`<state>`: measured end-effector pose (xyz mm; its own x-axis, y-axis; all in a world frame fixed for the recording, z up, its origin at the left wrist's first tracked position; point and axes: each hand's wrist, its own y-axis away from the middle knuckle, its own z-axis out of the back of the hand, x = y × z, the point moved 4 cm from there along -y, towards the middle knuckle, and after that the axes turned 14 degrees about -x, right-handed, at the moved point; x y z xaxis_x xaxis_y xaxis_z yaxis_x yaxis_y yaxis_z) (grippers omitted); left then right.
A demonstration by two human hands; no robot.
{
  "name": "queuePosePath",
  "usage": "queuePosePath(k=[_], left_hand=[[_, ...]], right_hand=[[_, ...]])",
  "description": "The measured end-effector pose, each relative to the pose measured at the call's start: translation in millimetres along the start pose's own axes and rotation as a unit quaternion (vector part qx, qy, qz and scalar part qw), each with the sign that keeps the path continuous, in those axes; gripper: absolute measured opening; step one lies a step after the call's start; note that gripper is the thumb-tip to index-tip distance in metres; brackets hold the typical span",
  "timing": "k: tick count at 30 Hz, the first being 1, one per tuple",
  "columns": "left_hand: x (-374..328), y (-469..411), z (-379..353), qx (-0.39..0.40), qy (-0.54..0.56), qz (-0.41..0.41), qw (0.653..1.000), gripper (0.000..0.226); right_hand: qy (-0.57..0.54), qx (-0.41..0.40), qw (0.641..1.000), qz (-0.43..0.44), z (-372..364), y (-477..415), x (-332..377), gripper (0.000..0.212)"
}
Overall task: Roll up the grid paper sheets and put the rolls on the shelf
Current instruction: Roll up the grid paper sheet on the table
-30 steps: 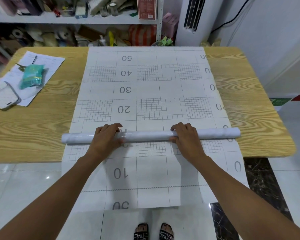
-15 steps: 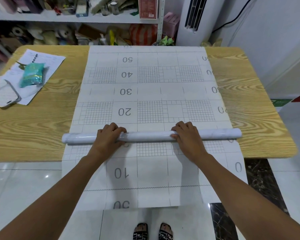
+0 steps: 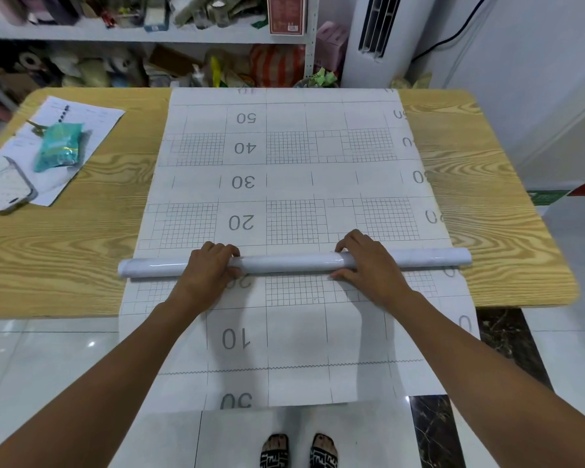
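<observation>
A tight white roll (image 3: 294,264) of grid paper is held across the wooden table (image 3: 65,244), lying on top of a grid paper sheet (image 3: 284,184) that is spread flat. The left hand (image 3: 210,270) is laid over the roll left of its middle, fingers curled over the far side and thumb tucked against the near side, so the roll is clasped. The right hand (image 3: 368,265) is closed over the roll in the same way, right of its middle. Between the two hands a bare, glossy stretch of roll is seen; beyond each hand the roll's ends stick out past the sheet's side edges. Ahead of the hands the sheet runs to the table's far edge, printed with the numbers 20 to 50. Behind the hands the sheet hangs over the near table edge toward the tiled floor (image 3: 31,359).

Well to the left of the left hand and farther away, a phone (image 3: 5,184), a teal packet (image 3: 60,146) and a printed paper (image 3: 92,126) are found on the table. Beyond the table's far edge a cluttered shelf (image 3: 132,35) is seen.
</observation>
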<state>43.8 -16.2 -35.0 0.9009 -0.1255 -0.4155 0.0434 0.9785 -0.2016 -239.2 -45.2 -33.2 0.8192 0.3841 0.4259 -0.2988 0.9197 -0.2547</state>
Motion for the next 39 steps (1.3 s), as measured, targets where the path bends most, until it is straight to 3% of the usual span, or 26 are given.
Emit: queuePosePath(k=[11,15,18,21,23,27,34,39], left_hand=[[7,0,-5,-0.033,-0.008,-0.012,0.999,0.020],[9,3,-6,0.001,-0.012,0.007,1.000,0.047],[11,6,-6,-0.001,-0.030,-0.005,1.000,0.061],[14,1,-6,-0.027,-0.028,0.025,0.999,0.058],[17,-3,-6,-0.040,-0.016,0.049,0.998,0.050],[14,-2,-4,-0.043,-0.045,-0.006,0.998,0.031],[10,6,1,-0.088,-0.083,-0.025,0.992,0.031],[8,4,2,-0.078,-0.096,-0.054,0.991,0.032]], right_hand=[[0.052,0.005,0.999,0.016,-3,-6,-3,0.031],[0.075,0.012,0.997,0.019,-5,-6,-2,0.030],[0.083,0.019,0.996,0.002,-7,-6,0,0.043],[0.081,0.018,0.996,-0.009,-9,-4,4,0.056],[0.071,0.010,0.997,-0.024,-8,-4,6,0.041],[0.054,-0.018,0.998,-0.015,-9,-2,10,0.022],[0.056,-0.032,0.998,0.003,-8,-1,12,0.044],[0.045,-0.018,0.999,-0.004,-11,0,8,0.043]])
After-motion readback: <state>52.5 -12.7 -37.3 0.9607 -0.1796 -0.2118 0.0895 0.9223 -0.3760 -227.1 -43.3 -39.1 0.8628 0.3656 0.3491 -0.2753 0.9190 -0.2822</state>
